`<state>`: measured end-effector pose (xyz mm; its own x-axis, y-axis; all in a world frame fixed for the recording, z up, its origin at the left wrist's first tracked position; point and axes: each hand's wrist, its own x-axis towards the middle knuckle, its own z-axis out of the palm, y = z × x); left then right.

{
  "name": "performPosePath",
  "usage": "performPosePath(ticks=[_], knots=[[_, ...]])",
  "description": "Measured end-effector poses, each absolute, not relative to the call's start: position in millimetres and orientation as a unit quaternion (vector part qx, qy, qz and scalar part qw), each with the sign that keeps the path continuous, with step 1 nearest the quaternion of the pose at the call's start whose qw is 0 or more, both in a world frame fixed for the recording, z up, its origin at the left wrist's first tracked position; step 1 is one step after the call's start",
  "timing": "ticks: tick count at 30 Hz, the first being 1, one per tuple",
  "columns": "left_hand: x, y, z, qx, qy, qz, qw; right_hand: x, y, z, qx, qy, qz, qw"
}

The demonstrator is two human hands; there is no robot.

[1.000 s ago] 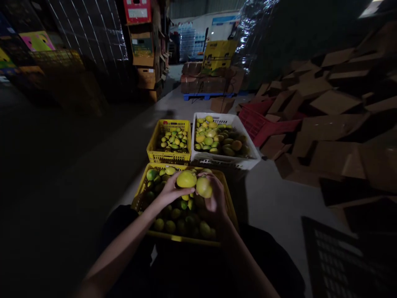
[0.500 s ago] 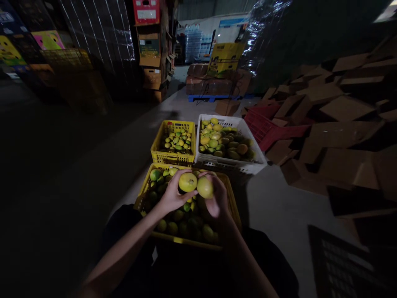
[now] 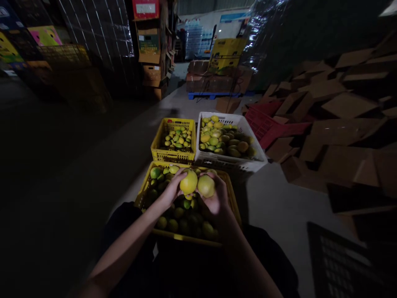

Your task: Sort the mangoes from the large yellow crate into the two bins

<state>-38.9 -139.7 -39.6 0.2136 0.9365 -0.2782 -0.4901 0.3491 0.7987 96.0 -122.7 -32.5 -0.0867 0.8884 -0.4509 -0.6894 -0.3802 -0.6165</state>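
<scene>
My left hand (image 3: 171, 193) is closed round a bright yellow lemon (image 3: 188, 182), gripping it from the left side. In my right hand (image 3: 220, 198) rests a second, paler yellow-green lemon (image 3: 206, 186), with the fingers curled behind and under it. The two fruits are side by side, almost touching, above a large yellow crate (image 3: 180, 237). That crate, between my knees, holds many green and yellow lemons, several of them in deep shadow. The fingertips of both hands are partly hidden behind the fruit.
Beyond the near crate stand a smaller yellow crate (image 3: 172, 156) and a white crate (image 3: 230, 162), both containing lemons. A red crate (image 3: 263, 124) and a heap of cardboard boxes (image 3: 341, 132) lie to the right. Farther back is a blue pallet (image 3: 206, 96) with loaded boxes.
The lemon in my left hand has been turned, so its stem end no longer faces me. My right hand has shifted slightly right, its fingers now lower round its lemon.
</scene>
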Motion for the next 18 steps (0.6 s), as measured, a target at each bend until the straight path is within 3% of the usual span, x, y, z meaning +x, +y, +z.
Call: performPosePath(ticks=[12,18], knots=[[-51.0,-124.6,-42.8,0.154,0.388,0.469,0.778,96.3,-120.4,-34.2,-0.379,-0.125,0.770,0.498],[-49.5,-119.7,-45.1,0.118,0.398,0.471,0.778,95.7,-116.7,-38.3,-0.417,-0.073,0.745,0.515]])
